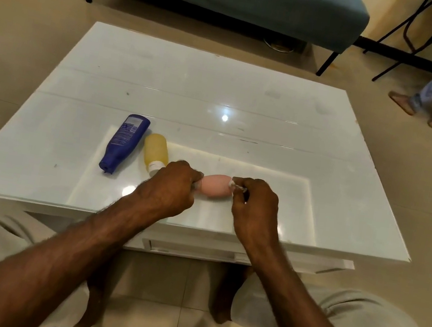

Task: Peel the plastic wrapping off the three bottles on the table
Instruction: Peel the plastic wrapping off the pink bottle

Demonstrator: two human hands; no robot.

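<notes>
Blue bottle (123,143) lies on its side, left part of the white table (248,97), printed label up. Yellow bottle (155,153) lies just beside it. Can't tell if either has wrap on. Left hand (171,187) has fingers curled round the left end of the pink bottle (215,186), held btwn both hands near the table's front. Right hand (254,206) pinches a whitish scrap of plastic wrapping (236,186) at the bottle's right end. Prob. pink peel underway, not finished; blue & yellow likely still to do.
</notes>
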